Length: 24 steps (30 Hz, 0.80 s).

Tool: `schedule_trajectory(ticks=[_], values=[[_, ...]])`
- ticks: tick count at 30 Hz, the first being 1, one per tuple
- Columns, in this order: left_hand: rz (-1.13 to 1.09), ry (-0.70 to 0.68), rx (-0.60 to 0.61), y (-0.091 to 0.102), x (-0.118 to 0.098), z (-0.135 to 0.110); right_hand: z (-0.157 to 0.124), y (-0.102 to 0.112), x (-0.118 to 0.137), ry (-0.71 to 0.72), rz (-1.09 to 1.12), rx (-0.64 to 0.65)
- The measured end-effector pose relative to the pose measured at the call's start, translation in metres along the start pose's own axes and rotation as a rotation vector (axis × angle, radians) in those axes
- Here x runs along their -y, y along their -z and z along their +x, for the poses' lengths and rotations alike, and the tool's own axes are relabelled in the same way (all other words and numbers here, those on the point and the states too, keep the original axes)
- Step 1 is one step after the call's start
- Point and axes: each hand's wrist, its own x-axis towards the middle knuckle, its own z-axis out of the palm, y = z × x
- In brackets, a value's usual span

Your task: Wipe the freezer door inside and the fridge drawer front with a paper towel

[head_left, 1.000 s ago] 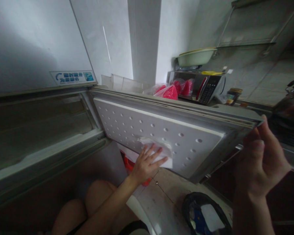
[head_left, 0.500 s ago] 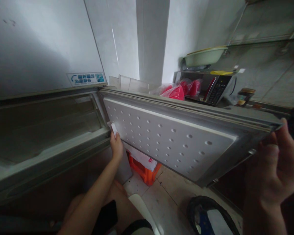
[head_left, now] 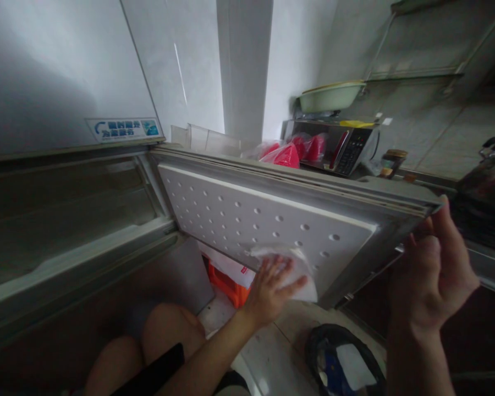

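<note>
Head view shows two hands at work on one open fridge door (head_left: 272, 220), which swings out to the right of the fridge body. Its inner panel is white and dotted with many small round dimples in rows, too many to count surely.

One left hand (head_left: 272, 286) lies flat against the lower part of that panel, fingers spread wide, pressing one white cloth (head_left: 291, 267) to the surface near the door's bottom edge. The cloth is crumpled, and part of it sticks out past the fingertips to the right. The palm is open, not closed round the cloth; it pins the cloth against the panel.

One right hand (head_left: 433, 269) is at the door's outer corner on the far right. Its fingers are loosely curled, half open, with the fingertips touching or just at the door's edge; whether they truly clasp the edge cannot be told from this angle.

Two bare knees (head_left: 148, 341) show at the bottom left, below the left forearm.

Behind the door stand one microwave (head_left: 346, 143), with one pale green basin (head_left: 330, 96) on top of it. Beside the microwave lie red bags (head_left: 286, 154), three or so; the exact count is unclear. One orange crate (head_left: 226, 283) sits on the floor under the door. One dark round thing (head_left: 342, 363) with blue and white inside lies on the floor tiles at the lower right. One blue label (head_left: 124, 129) is stuck on the upper fridge door.
</note>
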Motion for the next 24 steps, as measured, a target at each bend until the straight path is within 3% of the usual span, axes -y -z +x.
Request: schedule_trajectory(ticks=[2, 4, 9, 20, 24], values=[[0.049, -0.199, 0.062, -0.004, -0.014, 0.010, 0.000, 0.000, 0.004, -0.061, 0.097, 0.012], [0.079, -0.312, 0.100, -0.005, -0.022, 0.021, -0.001, -0.001, 0.006, -0.075, 0.162, 0.017], [0.099, -0.377, 0.140, -0.002, -0.024, 0.038, -0.001, -0.003, 0.002, -0.087, 0.141, -0.014], [0.021, -0.503, 0.239, -0.008, 0.000, -0.004, -0.002, -0.004, -0.003, -0.081, 0.070, -0.048], [0.010, -0.555, 0.232, -0.008, 0.023, -0.008, -0.002, -0.003, -0.003, -0.077, 0.042, -0.040]])
